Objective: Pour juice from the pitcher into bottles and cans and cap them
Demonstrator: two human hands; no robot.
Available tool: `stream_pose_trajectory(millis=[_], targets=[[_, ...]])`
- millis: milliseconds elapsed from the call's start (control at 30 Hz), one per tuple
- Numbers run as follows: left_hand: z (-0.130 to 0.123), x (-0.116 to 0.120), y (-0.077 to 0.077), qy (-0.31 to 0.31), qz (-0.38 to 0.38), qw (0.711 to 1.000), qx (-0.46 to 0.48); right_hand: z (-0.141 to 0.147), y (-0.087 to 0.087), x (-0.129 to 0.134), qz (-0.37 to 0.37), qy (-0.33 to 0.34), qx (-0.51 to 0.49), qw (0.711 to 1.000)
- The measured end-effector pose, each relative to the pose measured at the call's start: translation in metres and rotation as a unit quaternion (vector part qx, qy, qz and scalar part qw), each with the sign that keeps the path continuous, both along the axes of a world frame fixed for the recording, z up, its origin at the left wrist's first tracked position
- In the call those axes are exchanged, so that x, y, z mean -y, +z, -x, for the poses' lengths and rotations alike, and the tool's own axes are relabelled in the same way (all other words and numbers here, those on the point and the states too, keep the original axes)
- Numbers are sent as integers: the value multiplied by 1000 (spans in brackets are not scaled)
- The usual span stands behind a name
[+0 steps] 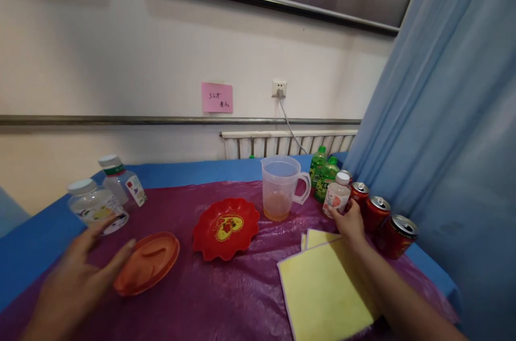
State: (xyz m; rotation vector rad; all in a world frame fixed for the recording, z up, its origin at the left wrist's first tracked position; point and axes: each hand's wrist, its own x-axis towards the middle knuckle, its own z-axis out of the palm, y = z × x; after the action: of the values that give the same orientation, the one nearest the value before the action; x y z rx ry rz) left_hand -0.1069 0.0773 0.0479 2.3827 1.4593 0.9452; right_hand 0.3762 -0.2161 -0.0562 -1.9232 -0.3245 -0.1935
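Observation:
My left hand [76,276] is over the left side of the table, thumb and fingers spread, holding nothing. Near its fingertips stands a clear jar with a white lid [97,206], and to its right lies an orange oval plate [149,263]. My right hand [350,221] has its fingers at the lower part of a small white-capped bottle with a pink print [337,196], which stands upright beside the green bottles [322,182]. Under my right forearm are yellow cloths [322,287].
A second clear bottle [123,185] stands back left. A red scalloped plate [226,228] and a measuring jug with amber liquid [278,196] occupy the middle. Red cans [397,236] line the right edge by a blue curtain [435,115].

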Motion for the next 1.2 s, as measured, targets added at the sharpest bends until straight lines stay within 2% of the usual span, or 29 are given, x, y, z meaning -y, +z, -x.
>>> stream_pose_trajectory(millis=[100,200,333,433,500,600,700,800,867,933,1000,1067,1200], targets=[[-20,50,-12,-36,25,999,1,-4,7,-11,23,-10,-26,999],[-34,89,-21,-132,24,991,18,-7,13,-16,31,-26,-44,998],[-44,115,-21,-204,-12,979,16,-6,19,-10,13,-39,-49,998],[-53,125,-10,-228,-15,973,17,13,30,-1,-24,-16,-33,999],[-65,131,3,-255,-17,967,21,37,41,6,-64,51,-21,996],[-88,145,30,-328,-45,943,28,89,58,17,-128,235,-29,963],[-111,162,64,-416,-83,906,6,143,66,26,-121,393,-68,909],[-124,177,99,-515,-76,853,-39,180,66,30,-114,525,-111,836],[-127,184,119,-569,-45,820,-52,193,66,31,-125,581,-149,791],[-128,188,132,-608,-12,792,-55,198,67,30,-130,605,-185,763],[-128,188,135,-627,-2,777,-60,199,69,30,-123,611,-202,756],[-128,185,128,-615,-23,785,-70,199,71,29,-114,609,-207,757],[-129,179,102,-520,-96,845,-79,205,67,26,-132,585,-211,772]])
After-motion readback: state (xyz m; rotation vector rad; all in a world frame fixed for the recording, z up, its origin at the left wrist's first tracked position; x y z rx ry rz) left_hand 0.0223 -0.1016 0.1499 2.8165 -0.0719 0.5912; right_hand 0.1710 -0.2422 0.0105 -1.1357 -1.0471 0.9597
